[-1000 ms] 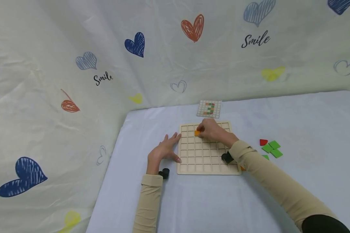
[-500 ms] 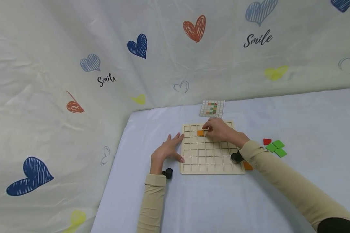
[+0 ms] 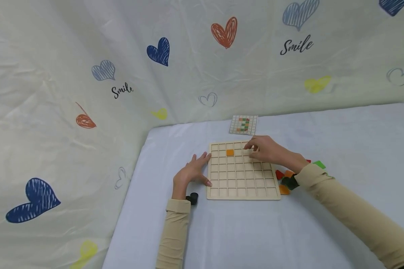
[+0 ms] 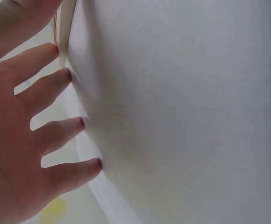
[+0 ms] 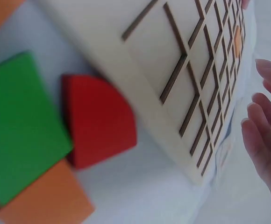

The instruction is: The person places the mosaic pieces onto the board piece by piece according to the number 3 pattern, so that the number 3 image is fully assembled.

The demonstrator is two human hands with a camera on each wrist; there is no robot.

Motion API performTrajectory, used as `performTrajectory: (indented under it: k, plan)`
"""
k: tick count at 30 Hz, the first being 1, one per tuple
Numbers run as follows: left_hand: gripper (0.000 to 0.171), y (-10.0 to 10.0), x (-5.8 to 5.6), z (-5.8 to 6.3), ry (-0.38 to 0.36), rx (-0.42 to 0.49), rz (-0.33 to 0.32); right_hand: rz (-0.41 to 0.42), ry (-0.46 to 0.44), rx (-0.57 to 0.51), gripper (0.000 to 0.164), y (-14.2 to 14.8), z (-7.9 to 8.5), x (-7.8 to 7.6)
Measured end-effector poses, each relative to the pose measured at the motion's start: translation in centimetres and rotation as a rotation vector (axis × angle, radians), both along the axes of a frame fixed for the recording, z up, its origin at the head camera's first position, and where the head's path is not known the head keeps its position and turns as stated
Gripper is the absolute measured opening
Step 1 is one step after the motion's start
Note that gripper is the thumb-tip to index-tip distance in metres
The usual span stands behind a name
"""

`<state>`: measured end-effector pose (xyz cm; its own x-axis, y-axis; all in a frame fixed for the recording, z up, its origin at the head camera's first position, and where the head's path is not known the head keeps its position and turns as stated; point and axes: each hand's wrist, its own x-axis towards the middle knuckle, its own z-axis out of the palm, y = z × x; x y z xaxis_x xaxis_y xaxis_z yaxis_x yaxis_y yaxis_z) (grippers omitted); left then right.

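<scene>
A wooden grid board (image 3: 236, 184) lies on the white table, with one orange square tile (image 3: 230, 152) in a cell near its upper left. My left hand (image 3: 191, 172) rests at the board's left edge, fingers spread; in the left wrist view the left hand (image 4: 28, 126) touches the board's edge and the cloth. Over the board's upper right hovers my right hand (image 3: 268, 151), its fingers loosely bent. Nothing shows between the fingers of the right hand (image 5: 268, 135) in the right wrist view.
Right of the board lie loose tiles: a red quarter-round piece (image 5: 100, 121), a green square (image 5: 25, 126), an orange tile (image 5: 49, 198) and more partly hidden by the right forearm. A printed pattern card (image 3: 243, 124) lies behind the board. A printed cloth hangs at the back.
My right hand has let go of the orange tile, left it in its cell and moved right across the board. The left hand has stayed at the board's edge.
</scene>
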<state>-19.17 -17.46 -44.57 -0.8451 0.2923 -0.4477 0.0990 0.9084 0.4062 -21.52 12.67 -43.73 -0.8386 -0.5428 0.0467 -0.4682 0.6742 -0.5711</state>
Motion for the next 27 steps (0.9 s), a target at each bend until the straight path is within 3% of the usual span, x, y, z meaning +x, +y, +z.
performTrajectory:
  k: [14,27]
  plan:
    - [0.119,-0.2,-0.1,-0.2,-0.006,0.011,-0.001,-0.016,-0.037,0.033,0.025,3.2,0.8,2.4]
    - [0.117,0.0,0.0,0.4,-0.006,0.011,0.003,-0.037,-0.074,0.082,0.029,6.3,0.0,4.1]
